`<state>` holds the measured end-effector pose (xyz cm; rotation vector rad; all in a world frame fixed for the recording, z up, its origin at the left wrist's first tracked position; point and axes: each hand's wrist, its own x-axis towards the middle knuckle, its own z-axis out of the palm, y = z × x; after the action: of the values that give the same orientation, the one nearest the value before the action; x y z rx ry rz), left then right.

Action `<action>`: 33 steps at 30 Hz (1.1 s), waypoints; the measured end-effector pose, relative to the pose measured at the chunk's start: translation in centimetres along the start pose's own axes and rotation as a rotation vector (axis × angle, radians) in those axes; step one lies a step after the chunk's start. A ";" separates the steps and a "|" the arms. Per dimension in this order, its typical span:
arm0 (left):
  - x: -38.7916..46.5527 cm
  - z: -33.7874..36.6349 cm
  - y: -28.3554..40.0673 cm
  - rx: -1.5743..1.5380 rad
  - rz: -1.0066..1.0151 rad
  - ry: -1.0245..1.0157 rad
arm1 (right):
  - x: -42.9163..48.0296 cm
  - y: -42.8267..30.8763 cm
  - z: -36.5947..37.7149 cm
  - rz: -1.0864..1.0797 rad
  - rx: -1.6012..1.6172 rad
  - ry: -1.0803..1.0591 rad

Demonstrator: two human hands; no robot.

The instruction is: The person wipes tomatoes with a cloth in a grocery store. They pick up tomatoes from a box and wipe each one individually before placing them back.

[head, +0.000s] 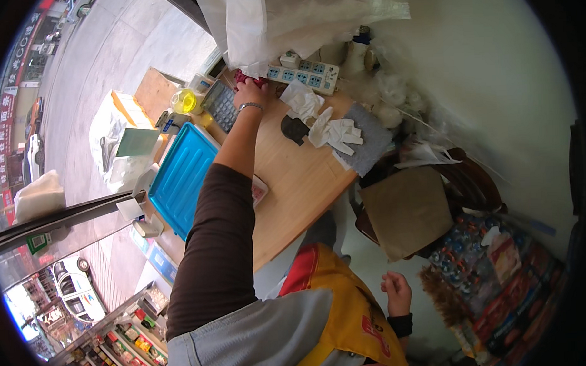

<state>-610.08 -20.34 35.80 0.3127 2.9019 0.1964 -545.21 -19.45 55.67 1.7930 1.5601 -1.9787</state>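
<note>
My left hand (252,91), a metal bracelet at its wrist, reaches across the wooden table (298,183) and grips a dark red, patterned soft item (243,78) below a hanging white plastic sheet (246,34). Just beside it lie a dark keypad or keyboard (220,105) and a white power strip (301,76) with blue sockets. Low at my side, my right hand (397,288) hangs with curled fingers and holds nothing; a black band is round its wrist. White gloves (335,133) lie on a grey cloth (369,137), near a small black object (294,129).
A blue plastic lid (184,177) lies under my left forearm's side of the table. Behind it stand a yellow-lidded container (183,100) and a cardboard box (156,91). A chair with a brown board (408,213) and packed bottles (465,254) are at the right.
</note>
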 end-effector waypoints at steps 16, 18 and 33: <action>10.9 -1.6 -14.9 0.292 0.151 -0.132 | 2.3 0.2 1.3 0.083 -0.182 -0.040; 9.8 -2.6 -14.8 0.152 0.241 -0.113 | 2.5 0.0 1.9 0.069 -0.213 -0.070; -1.1 -5.1 -9.2 0.188 0.384 -0.350 | 2.5 -1.8 3.2 -0.007 -0.239 -0.097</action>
<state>-611.96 -30.04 39.54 0.8450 2.4926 -0.0688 -549.42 -19.30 54.32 1.5800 1.6911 -1.7648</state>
